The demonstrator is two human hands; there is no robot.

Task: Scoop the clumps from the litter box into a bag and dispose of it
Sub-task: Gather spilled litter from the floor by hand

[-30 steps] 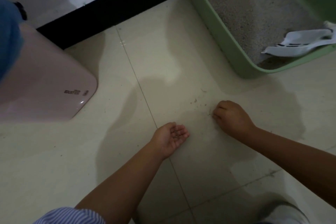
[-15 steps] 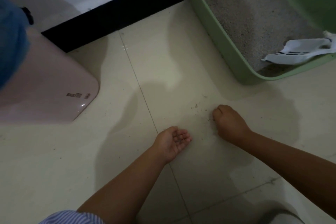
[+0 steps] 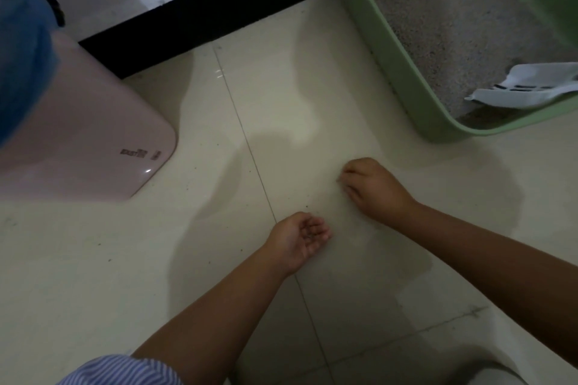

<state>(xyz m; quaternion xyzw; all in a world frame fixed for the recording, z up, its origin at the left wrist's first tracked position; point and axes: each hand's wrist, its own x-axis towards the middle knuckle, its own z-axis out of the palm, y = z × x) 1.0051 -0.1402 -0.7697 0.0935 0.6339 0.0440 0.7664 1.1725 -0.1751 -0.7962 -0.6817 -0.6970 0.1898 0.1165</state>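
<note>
- Not much shifted over the last second: right hand [image 3: 373, 187] slid a touch along the cream tiled floor [image 3: 281, 109], knuckles up, fingers curled under, tips down on the tile among the scattered dark litter specks [image 3: 308, 206]. Looks like a pinch on crumbs, but can't tell if anything's actually between the fingertips.
- Left hand [image 3: 300, 239] hardly budged, still palm-up and loosely cupped just beside the right one, with a few dark grains sitting in the palm. Basically a little dustpan.
- Pale green plastic litter box [image 3: 403, 78] sits up at the right, grey litter inside, white slotted plastic scoop [image 3: 525, 89] lying in its near corner, untouched by either hand.
- Bag for the clumps: nowhere clearly in frame. Blue blurry shape [image 3: 22, 50] over the pink glossy lid-like thing [image 3: 81, 147] at the left, can't say what it is.
- Reading of all this: floor tidy-up around the box, spilled bits gathered by hand. Main scooping probably done, disposal still ahead, and the palmful needs somewhere to go.
</note>
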